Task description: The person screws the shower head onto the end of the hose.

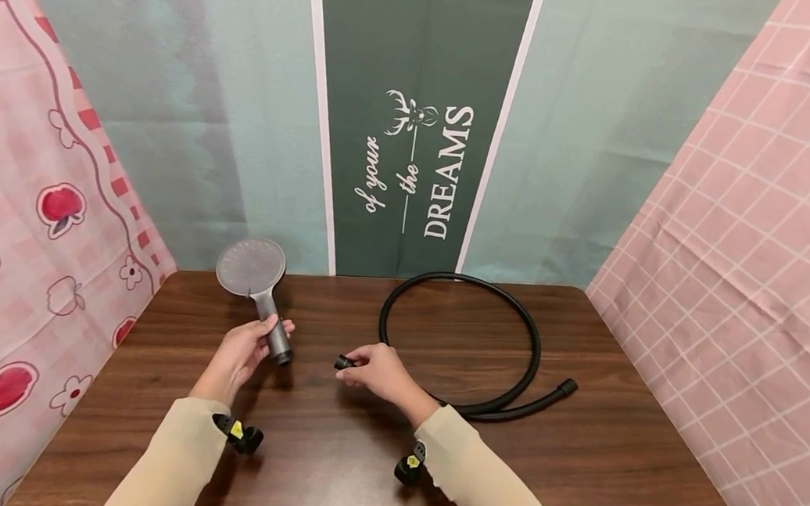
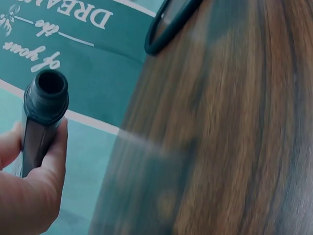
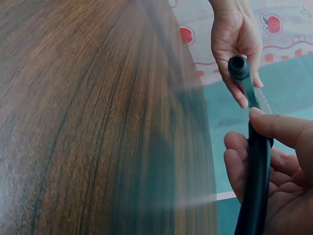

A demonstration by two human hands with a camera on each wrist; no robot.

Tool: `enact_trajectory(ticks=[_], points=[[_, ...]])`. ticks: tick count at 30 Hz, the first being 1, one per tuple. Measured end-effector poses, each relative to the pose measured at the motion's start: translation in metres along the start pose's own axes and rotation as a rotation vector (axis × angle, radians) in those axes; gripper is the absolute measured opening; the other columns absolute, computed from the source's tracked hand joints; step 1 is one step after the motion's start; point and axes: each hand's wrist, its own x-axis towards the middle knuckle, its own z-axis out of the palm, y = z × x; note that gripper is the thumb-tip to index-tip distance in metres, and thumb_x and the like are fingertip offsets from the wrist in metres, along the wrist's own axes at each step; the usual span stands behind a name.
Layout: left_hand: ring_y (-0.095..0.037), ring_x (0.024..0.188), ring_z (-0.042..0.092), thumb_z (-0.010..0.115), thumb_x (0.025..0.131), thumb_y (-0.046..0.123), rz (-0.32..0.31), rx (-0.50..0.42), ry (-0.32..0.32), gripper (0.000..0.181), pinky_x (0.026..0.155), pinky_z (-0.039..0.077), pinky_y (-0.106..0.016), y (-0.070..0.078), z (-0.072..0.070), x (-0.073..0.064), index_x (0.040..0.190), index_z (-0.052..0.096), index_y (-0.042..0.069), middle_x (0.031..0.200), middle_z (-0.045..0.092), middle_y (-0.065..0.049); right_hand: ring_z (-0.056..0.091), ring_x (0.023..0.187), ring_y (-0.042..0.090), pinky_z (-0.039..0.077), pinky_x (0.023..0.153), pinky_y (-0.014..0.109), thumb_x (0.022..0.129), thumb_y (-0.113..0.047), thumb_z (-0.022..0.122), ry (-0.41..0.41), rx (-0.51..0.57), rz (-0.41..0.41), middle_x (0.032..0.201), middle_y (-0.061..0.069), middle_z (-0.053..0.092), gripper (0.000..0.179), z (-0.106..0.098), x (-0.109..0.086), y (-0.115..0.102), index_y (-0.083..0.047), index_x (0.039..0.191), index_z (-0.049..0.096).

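Note:
My left hand (image 1: 246, 349) grips the grey handle of a shower head (image 1: 252, 267), its round face raised toward the back wall. The handle's black threaded end (image 2: 47, 93) points at the left wrist camera, its round opening showing. To the right, my right hand (image 1: 382, 373) pinches one end of a black shower hose (image 1: 537, 325) between thumb and fingers, with the hose's black end fitting (image 1: 343, 363) sticking out leftward. A short gap separates this fitting from the shower handle. In the right wrist view the hose (image 3: 255, 171) runs down across the fingers.
The hose lies in a large loop on the brown wooden table (image 1: 335, 452), its other end fitting (image 1: 567, 387) lying at the right. A green printed cloth (image 1: 419, 50) hangs behind the table, with pink cloths at both sides. Each wrist wears a small black camera.

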Motion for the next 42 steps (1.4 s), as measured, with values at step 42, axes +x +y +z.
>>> enact_trajectory(ticks=[42], points=[[-0.008,0.083,0.074,0.062,0.098,0.018,0.41,-0.148,0.398,0.025,0.077,0.056,-0.018,-0.01,0.066,-0.017,0.104,0.056,-0.006,0.08,0.075,0.004,0.075,0.088,0.034,0.061,0.08,0.045,0.084,-0.015,0.08,0.115,0.196,-0.082,0.096,0.017,0.075,0.031,0.016,0.0,-0.015,0.001,0.11,0.073]])
